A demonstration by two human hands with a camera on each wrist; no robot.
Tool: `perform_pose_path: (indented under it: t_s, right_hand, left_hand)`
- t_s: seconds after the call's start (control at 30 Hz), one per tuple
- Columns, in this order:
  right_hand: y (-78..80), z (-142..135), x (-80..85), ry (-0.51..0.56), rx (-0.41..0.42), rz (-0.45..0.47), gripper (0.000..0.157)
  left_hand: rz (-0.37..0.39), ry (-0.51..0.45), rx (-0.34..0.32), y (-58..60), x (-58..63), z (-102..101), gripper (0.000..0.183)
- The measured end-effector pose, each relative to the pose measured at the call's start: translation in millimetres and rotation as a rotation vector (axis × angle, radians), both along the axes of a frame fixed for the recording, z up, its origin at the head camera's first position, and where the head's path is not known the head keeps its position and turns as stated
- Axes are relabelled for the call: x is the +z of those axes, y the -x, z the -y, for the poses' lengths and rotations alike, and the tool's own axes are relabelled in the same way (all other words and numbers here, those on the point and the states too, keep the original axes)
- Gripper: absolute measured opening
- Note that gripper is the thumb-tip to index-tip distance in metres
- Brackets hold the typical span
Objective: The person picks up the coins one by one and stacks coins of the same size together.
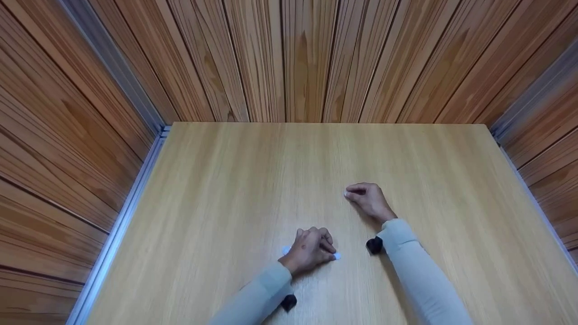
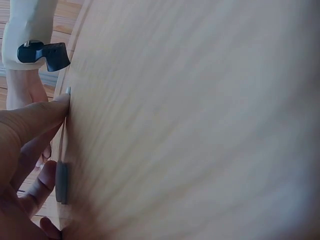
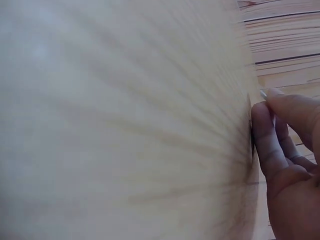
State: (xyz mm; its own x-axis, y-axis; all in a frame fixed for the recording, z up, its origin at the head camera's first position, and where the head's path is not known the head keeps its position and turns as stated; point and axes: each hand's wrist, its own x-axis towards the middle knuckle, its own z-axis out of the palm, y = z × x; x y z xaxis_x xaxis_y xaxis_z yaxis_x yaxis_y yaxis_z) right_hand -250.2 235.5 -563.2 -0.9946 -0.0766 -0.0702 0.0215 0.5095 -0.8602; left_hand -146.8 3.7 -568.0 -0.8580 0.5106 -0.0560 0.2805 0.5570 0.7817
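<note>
My left hand (image 1: 311, 250) is low over the table, thumb and fingertip pinching a small white piece (image 1: 337, 256) close to the wood. Just beside that hand's outer side lies a second small white disc (image 1: 286, 249), partly covered by the hand. The left wrist view has a thick, flat disc (image 2: 61, 182) near the curled fingers. Farther forward and to the right, my right hand (image 1: 368, 198) pinches another small white piece (image 1: 346, 193) between thumb and index finger. Only the edge of that piece (image 3: 263, 94) shows in the right wrist view.
A light wood table (image 1: 226, 180) spans the area under both hands. Wood-plank walls (image 1: 307, 58) rise at the back and sides, with a metal rail (image 1: 119, 216) along the left edge. Black wrist cameras (image 1: 374, 245) hang below both sleeves.
</note>
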Motion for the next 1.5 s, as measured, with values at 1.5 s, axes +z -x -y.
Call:
perform_pose_path:
  t_s: [1.5]
  right_hand:
    - [-96.6,-12.2,0.9,0.192,0.02,0.083,0.022]
  left_hand:
    - [0.021,0.042,-0.009,-0.2,2.1,-1.8,0.02]
